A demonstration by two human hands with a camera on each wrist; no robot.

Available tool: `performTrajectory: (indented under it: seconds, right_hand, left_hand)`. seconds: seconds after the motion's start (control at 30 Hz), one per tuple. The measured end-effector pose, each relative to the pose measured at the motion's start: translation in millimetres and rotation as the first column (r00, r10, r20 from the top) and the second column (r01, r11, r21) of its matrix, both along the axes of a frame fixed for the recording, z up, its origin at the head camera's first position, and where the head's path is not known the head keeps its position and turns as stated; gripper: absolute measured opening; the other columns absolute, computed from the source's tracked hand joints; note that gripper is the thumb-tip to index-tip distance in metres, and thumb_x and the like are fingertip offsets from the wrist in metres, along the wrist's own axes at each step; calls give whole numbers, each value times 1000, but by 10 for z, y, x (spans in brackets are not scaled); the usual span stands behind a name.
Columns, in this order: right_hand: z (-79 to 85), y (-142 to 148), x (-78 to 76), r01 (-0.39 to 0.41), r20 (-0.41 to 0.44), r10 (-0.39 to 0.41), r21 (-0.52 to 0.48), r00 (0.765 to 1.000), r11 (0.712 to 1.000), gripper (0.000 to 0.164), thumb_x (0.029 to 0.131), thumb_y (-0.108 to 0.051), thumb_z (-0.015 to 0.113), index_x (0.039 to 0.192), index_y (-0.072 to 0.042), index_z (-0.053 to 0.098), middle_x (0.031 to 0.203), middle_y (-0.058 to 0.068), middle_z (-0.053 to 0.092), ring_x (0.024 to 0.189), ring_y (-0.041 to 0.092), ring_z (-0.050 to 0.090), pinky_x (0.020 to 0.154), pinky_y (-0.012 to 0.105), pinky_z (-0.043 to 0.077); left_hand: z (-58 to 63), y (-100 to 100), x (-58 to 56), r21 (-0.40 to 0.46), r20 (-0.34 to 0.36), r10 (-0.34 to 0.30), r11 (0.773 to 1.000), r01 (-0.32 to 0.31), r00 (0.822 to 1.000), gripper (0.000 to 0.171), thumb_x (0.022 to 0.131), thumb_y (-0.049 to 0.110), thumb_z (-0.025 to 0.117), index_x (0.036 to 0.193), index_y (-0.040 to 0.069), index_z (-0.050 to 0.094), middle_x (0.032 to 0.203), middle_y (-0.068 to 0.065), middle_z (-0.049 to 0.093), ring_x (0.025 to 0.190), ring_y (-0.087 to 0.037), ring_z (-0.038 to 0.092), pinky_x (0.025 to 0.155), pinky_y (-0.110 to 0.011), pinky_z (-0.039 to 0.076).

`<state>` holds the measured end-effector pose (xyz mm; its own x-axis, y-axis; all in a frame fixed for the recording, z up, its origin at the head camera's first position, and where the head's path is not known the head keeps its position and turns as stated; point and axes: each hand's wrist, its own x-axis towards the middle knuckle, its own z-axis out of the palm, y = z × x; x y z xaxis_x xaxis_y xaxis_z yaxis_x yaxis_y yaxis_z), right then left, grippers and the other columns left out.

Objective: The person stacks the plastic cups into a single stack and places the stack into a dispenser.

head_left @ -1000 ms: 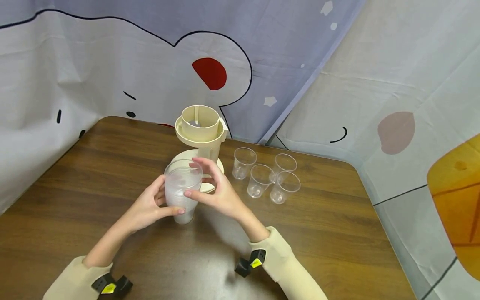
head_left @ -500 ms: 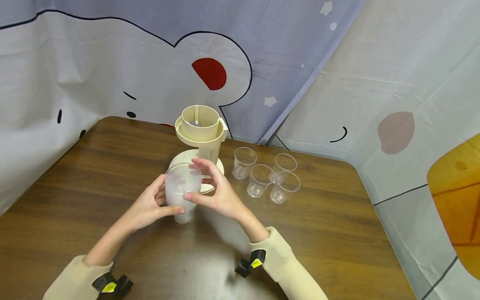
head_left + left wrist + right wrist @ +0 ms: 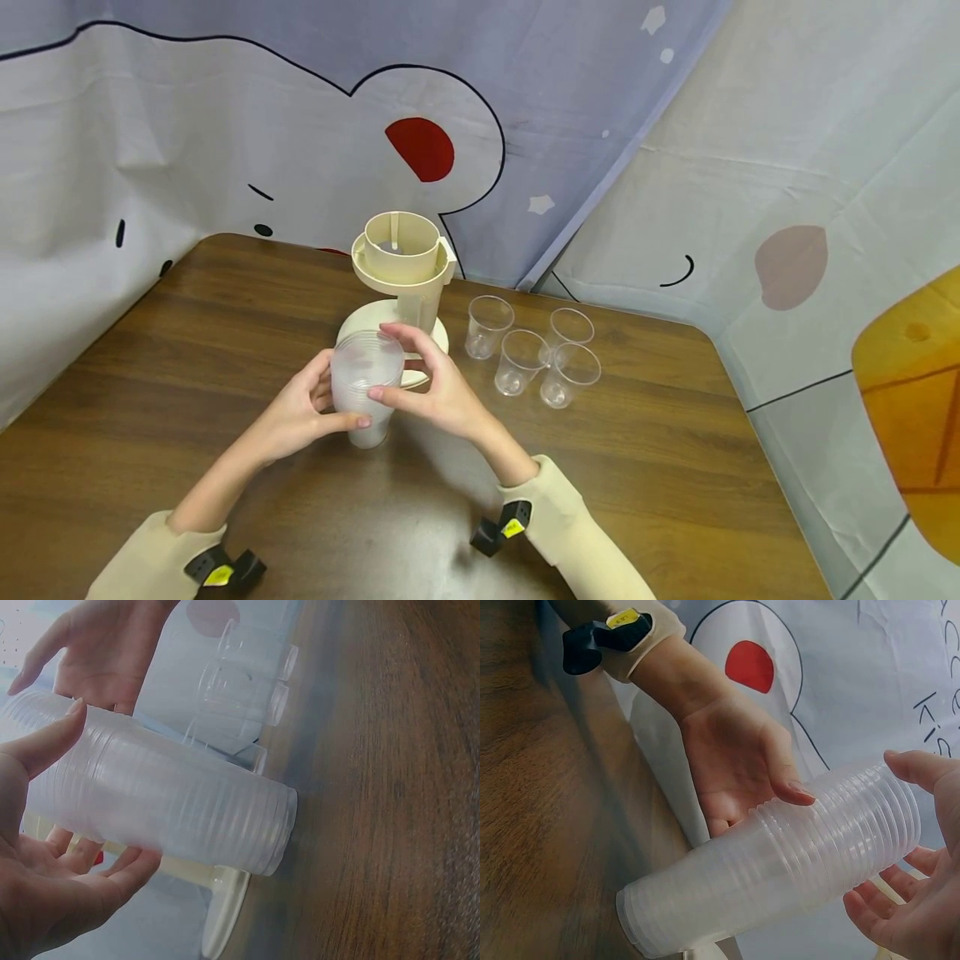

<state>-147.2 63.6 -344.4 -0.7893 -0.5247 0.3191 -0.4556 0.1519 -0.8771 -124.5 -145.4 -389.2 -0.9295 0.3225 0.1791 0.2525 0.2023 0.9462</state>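
A tall stack of clear plastic cups (image 3: 358, 387) stands on the wooden table, rims upward; many nested rims show in the left wrist view. My left hand (image 3: 300, 421) holds the stack round its left side, thumb across the front and fingers behind. Higher up on the right, my right hand (image 3: 438, 392) grips near the topmost rims, with the thumb in front and the index finger at the upper edge. In the right wrist view the cup stack (image 3: 757, 870) runs between both hands, its bottom near the tabletop. Parts of the fingers are hidden behind the cups.
Right behind the stack stands a cream plastic stand (image 3: 420, 304) with a round base and an open cylinder on top. Several single clear cups (image 3: 517, 367) stand upright to its right. A printed curtain (image 3: 300, 142) hangs behind the table (image 3: 637, 442).
The topmost cup has sunk down into the stack, its rim now lower and close to the others. My right fingers came down slightly with it; the left hand stayed in place.
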Motion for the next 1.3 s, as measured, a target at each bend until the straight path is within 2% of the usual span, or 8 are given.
performTrajectory:
  seconds: [0.23,0.5,0.67,0.8,1.07,1.3]
  right_hand:
    - [-18,15,-3,-4,11,4,10,1000,1000,66,81,-5,73,139,-7,42,138,12,50,127,20,47,101,35,46]
    - [-12,24,-8,-6,3,6,23,1000,1000,66,81,-7,73,139,-7,42,139,12,50,128,19,47,102,37,46]
    - [-15,55,-7,-6,9,6,12,1000,1000,69,79,-4,74,140,-6,41,138,12,50,125,21,49,102,38,46]
    - [-18,101,-16,-8,12,8,-8,1000,1000,71,78,-2,75,140,-5,41,137,12,50,124,23,48,102,44,46]
    - [-26,239,-24,8,-8,-8,-9,1000,1000,76,75,-1,78,141,-8,41,139,11,50,126,29,49,102,42,45]
    - [-63,395,-13,43,-10,-43,1,999,999,83,71,0,81,142,-6,40,139,12,50,128,30,48,103,47,44]
  left_hand:
    - [-25,-11,-15,-10,7,0,1000,0,1000,72,77,8,80,134,4,37,125,-14,53,104,0,60,88,-19,51]
    - [6,8,4,16,-12,-7,1000,8,1000,70,77,6,79,133,1,37,123,-17,53,103,0,60,87,-18,51]
    - [22,10,9,25,0,-8,1000,8,1000,72,77,6,79,134,1,37,124,-18,53,103,1,60,86,-18,52]
    - [20,10,7,28,6,-9,1000,9,1000,72,77,6,79,135,1,36,126,-18,52,104,2,59,87,-17,51]
    - [26,10,19,19,15,1,1000,-2,1000,72,77,7,80,134,1,37,125,-17,52,105,3,58,88,-18,51]
    - [33,17,23,15,21,8,1000,-8,1000,71,77,7,80,134,2,37,125,-17,52,104,2,58,88,-18,50]
